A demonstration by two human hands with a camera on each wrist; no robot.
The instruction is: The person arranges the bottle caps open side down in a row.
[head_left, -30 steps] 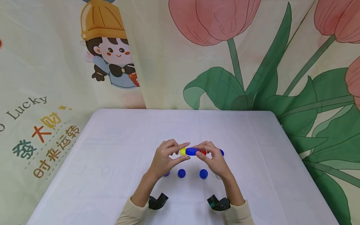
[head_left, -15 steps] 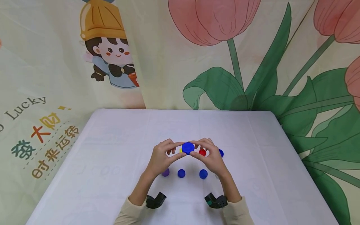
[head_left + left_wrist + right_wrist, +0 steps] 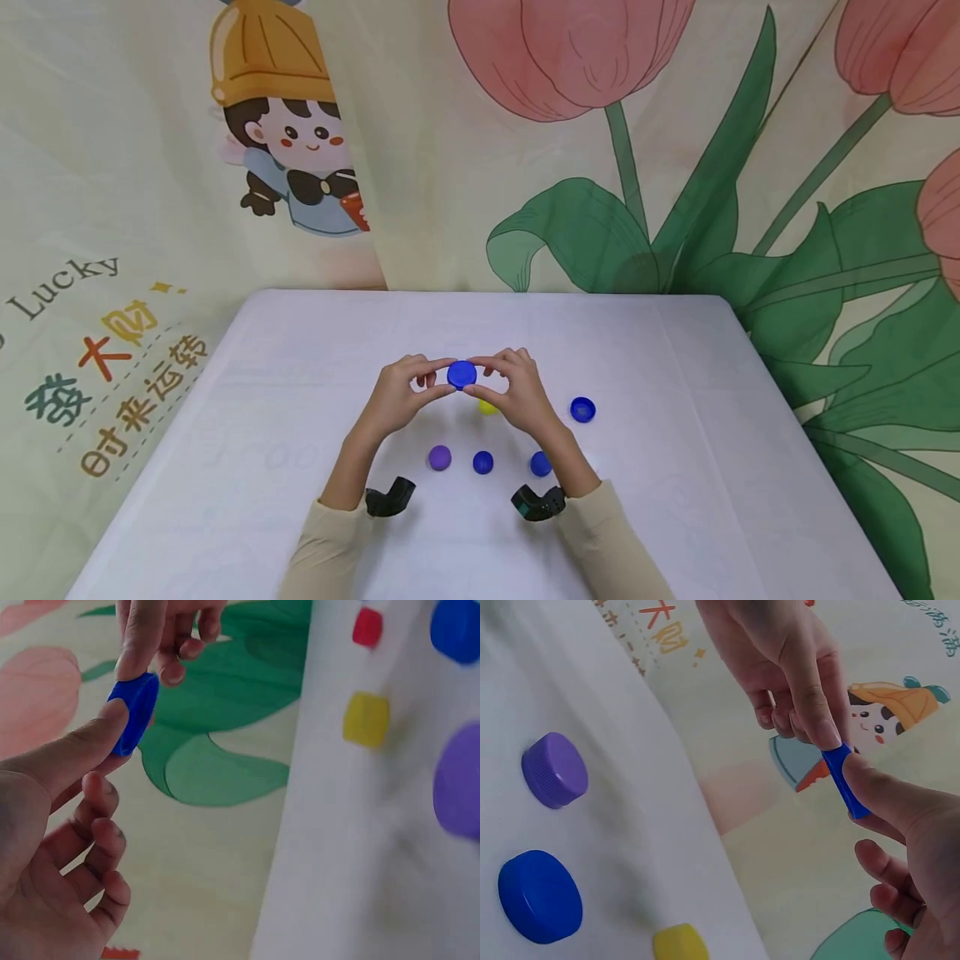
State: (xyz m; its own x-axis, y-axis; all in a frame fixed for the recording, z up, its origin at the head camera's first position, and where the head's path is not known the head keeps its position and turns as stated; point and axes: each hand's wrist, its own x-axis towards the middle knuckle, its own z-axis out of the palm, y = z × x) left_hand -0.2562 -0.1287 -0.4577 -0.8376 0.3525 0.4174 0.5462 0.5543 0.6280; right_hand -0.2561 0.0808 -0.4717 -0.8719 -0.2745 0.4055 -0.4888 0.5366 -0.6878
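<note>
Both hands hold one blue bottle cap [image 3: 462, 375] between them, raised over the table. My left hand [image 3: 396, 396] pinches its left side with thumb and index finger. On the opposite side, the thumb and index finger of my right hand [image 3: 522, 396] do the same. Seen from the left wrist, the blue cap [image 3: 135, 712] stands on edge with a thumb on its face, and the other fingers of that hand curl loosely below. The right wrist view has the cap [image 3: 845, 782] nearly edge-on. A yellow cap [image 3: 488, 407] lies just behind my right thumb, partly covered.
On the white table [image 3: 337, 333], a purple cap [image 3: 439, 457] and two blue caps, one left [image 3: 483, 462] and one right [image 3: 541, 464], form a near row. A larger blue cap [image 3: 582, 409] lies hollow side up to the right. A red cap [image 3: 367, 628] shows in the left wrist view.
At first only my right hand held the blue cap, tilted edge-on. My left hand then took its other side, the cap turned face-on, and both hands moved left and farther from the body.
</note>
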